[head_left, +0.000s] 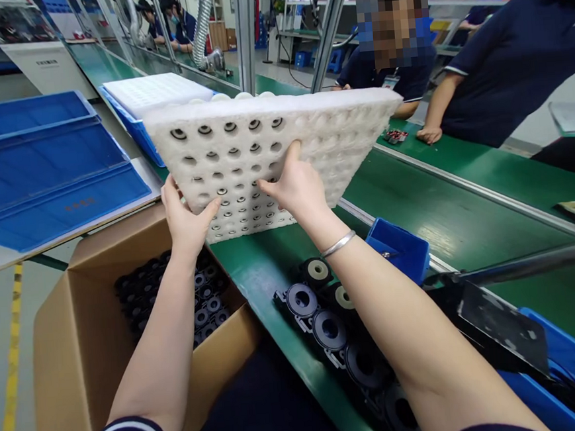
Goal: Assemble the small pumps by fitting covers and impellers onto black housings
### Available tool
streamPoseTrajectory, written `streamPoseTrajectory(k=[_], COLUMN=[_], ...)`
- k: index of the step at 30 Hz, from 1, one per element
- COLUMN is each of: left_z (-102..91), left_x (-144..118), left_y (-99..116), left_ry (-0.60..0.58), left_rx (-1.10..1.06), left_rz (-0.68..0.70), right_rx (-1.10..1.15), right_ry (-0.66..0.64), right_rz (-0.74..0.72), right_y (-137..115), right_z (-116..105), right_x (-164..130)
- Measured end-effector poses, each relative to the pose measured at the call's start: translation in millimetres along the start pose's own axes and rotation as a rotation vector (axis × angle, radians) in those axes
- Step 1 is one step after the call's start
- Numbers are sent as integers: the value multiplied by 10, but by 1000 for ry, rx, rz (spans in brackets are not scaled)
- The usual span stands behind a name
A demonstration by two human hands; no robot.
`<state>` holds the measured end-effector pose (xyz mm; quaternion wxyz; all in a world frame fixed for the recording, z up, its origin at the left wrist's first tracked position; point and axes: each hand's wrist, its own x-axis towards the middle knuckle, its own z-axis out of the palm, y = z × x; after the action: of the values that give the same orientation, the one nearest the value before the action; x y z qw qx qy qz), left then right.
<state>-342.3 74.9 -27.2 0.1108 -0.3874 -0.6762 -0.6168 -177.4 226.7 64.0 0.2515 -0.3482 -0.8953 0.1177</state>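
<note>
Left hand (185, 217) and right hand (295, 185) both grip the tilted white foam tray (311, 134), fingers closed on its lower face, above the cardboard box (78, 338) of black parts.

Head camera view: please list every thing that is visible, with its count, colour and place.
foam tray: one, white, with round holes, held tilted above the green table
cardboard box: one, brown, open, lower left, black ring parts inside
black ring parts: a row, count unclear, on the table under the right forearm
green table: one, running to the far end
blue bins: several, stacked flat, left
small blue bin: one, beside the right wrist
white tray in blue crate: one, behind the foam tray
co-workers: two nearby in dark blue, across the table; more far back
bracelet: one, silver, right wrist
left hand: grips the tray's lower edge
right hand: pressed on the tray's face
</note>
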Motion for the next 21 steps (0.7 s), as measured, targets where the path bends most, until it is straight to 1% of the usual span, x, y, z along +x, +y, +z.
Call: streamPoseTrajectory(k=[3, 6, 9, 12, 15, 18, 21], left_z=[-31, -42, -15, -1, -48, -130, -177], left_x=[2, -21, -54, -60, -24, 36, 85], left_y=[31, 65, 82, 48, -44, -140, -187], left_ry=[-18, -42, -25, -7, -65, -148, -174], left_rx=[13, 69, 111, 117, 48, -83, -134], left_rz=[19, -26, -73, -67, -34, -43, -40], right_rx=[0, 9, 27, 39, 36, 31, 22], right_ry=[-13, -23, -37, -32, -25, -30, -27], right_rz=[-7, -22, -16, -12, -11, -18, -20], right_y=[3, 12, 6, -3, 5, 24, 41], right_z=[6, -22, -50, -55, -40, -23, -5], right_x=[27, 39, 32, 22, 25, 36, 40])
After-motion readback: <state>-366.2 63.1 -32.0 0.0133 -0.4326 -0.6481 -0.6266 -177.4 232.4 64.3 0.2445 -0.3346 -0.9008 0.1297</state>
